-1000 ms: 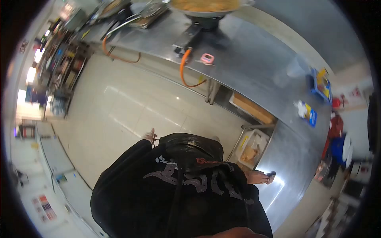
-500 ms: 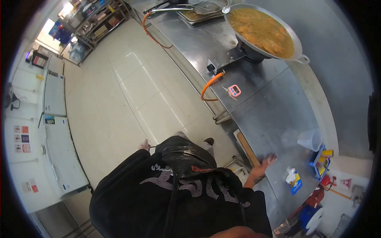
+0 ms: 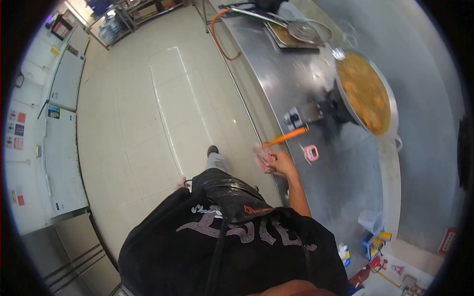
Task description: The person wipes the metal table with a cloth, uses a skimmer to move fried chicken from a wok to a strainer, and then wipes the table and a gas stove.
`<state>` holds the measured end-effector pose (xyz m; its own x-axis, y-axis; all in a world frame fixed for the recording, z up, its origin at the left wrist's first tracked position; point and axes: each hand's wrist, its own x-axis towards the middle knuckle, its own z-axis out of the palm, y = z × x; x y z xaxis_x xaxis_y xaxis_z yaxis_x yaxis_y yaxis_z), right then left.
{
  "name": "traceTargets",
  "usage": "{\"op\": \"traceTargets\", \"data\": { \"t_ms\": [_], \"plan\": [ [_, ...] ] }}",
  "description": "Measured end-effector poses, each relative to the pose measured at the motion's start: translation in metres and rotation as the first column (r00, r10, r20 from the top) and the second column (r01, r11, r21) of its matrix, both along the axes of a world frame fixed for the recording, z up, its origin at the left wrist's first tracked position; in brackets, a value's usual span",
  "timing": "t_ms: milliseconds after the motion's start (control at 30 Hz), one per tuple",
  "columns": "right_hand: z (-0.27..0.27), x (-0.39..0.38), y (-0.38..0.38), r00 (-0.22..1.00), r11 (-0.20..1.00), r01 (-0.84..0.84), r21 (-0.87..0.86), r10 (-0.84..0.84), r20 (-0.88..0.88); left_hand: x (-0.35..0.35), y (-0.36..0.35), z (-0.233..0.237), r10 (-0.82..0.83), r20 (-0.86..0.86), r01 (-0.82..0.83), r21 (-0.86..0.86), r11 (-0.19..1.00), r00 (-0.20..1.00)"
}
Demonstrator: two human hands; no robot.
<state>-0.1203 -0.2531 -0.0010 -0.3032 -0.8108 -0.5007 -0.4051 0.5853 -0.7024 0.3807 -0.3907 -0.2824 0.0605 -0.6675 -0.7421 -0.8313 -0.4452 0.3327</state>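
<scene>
My right hand (image 3: pixel 282 164) reaches over the front edge of the steel counter, its fingers closed on a thin, crumpled, see-through plastic piece (image 3: pixel 261 159) that looks like a disposable glove. Close by are the orange gas hose (image 3: pixel 286 136) and a pink timer (image 3: pixel 311 153) lying on the counter. Of my left hand (image 3: pixel 183 184), only a small pale part shows low by my sleeve, over the floor; its fingers are not clear. A large wok (image 3: pixel 392 103) of orange-brown food in liquid sits on the burner (image 3: pixel 323 109), beyond my right hand.
Farther along the counter (image 3: pixel 256 64) lie a wire strainer (image 3: pixel 303 33) and a tray (image 3: pixel 281 38). A clear plastic jug (image 3: pixel 371 221) and a blue-yellow box (image 3: pixel 344 254) stand at the near end. White freezers (image 3: pixel 61 158) line the left wall across the tiled floor (image 3: pixel 133 118).
My right hand has moved from over the near part of the counter forward and left to its edge by the hose, and now holds the crumpled plastic. The view has turned.
</scene>
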Motion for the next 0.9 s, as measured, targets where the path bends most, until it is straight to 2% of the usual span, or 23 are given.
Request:
{"op": "traceTargets", "data": {
  "t_ms": [33, 100, 133, 167, 200, 233, 267, 300, 367, 433, 467, 567, 667, 800, 900],
  "plan": [
    [0.003, 0.003, -0.03, 0.997, 0.996, -0.059, 0.063, 0.062, -0.049, 0.002, -0.017, -0.002, 0.072, -0.031, -0.072, 0.009, 0.997, 0.997],
    [0.014, 0.0, -0.081, 0.998, 0.994, -0.024, -0.104, 0.018, -0.058, 0.001, -0.061, 0.003, 0.14, -0.084, -0.139, 0.023, 0.99, 0.987],
    [0.025, -0.002, -0.105, 0.998, 0.983, -0.004, -0.184, -0.006, -0.055, 0.003, -0.082, 0.001, 0.257, -0.187, -0.249, 0.065, 0.966, 0.948],
    [0.039, -0.01, -0.126, 0.993, 0.984, 0.026, -0.176, -0.045, -0.107, 0.005, -0.105, -0.001, 0.383, -0.252, -0.354, 0.153, 0.923, 0.889],
    [0.054, -0.018, -0.146, 0.984, 0.983, 0.06, -0.172, -0.087, -0.156, 0.012, -0.132, -0.03, 0.501, -0.303, -0.442, 0.244, 0.863, 0.811],
    [0.058, -0.029, -0.162, 0.978, 0.964, 0.096, -0.246, -0.138, -0.159, 0.02, -0.157, -0.044, 0.607, -0.343, -0.511, 0.334, 0.792, 0.717],
    [0.061, -0.04, -0.178, 0.969, 0.938, 0.135, -0.319, -0.192, -0.157, 0.015, -0.177, -0.013, 0.37, -0.29, -0.322, 0.201, 0.925, 0.883],
    [0.066, -0.047, -0.193, 0.956, 0.898, 0.176, -0.403, -0.254, -0.149, 0.007, -0.197, -0.033, 0.569, -0.253, -0.528, 0.215, 0.822, 0.783],
    [0.076, -0.054, -0.219, 0.934, 0.835, 0.227, -0.502, -0.332, -0.129, -0.007, -0.235, 0.016, 0.245, -0.154, -0.226, 0.131, 0.965, 0.957],
    [0.078, -0.059, -0.24, 0.925, 0.807, 0.245, -0.538, -0.362, -0.121, -0.019, -0.272, 0.012, 0.222, -0.17, -0.203, 0.125, 0.971, 0.96],
    [0.074, -0.062, -0.248, 0.916, 0.811, 0.317, -0.492, -0.396, -0.064, -0.027, -0.288, 0.007, 0.209, -0.177, -0.189, 0.126, 0.974, 0.962],
    [0.085, -0.065, -0.268, 0.942, 0.882, 0.259, -0.394, -0.321, -0.1, -0.062, -0.332, 0.004, 0.273, -0.288, -0.23, 0.174, 0.957, 0.918],
    [0.09, -0.083, -0.284, 0.938, 0.894, 0.296, -0.336, -0.338, -0.074, -0.104, -0.365, 0.043, 0.241, -0.329, -0.175, 0.218, 0.96, 0.913],
    [0.093, -0.116, -0.31, 0.849, 0.835, 0.435, -0.336, -0.505, -0.156, -0.128, -0.414, 0.05, 0.095, -0.338, -0.046, 0.151, 0.988, 0.936],
    [0.091, -0.137, -0.335, 0.755, 0.715, 0.531, -0.454, -0.643, -0.129, -0.123, -0.459, 0.041, 0.196, -0.335, -0.118, 0.238, 0.964, 0.922]
  ]
}}
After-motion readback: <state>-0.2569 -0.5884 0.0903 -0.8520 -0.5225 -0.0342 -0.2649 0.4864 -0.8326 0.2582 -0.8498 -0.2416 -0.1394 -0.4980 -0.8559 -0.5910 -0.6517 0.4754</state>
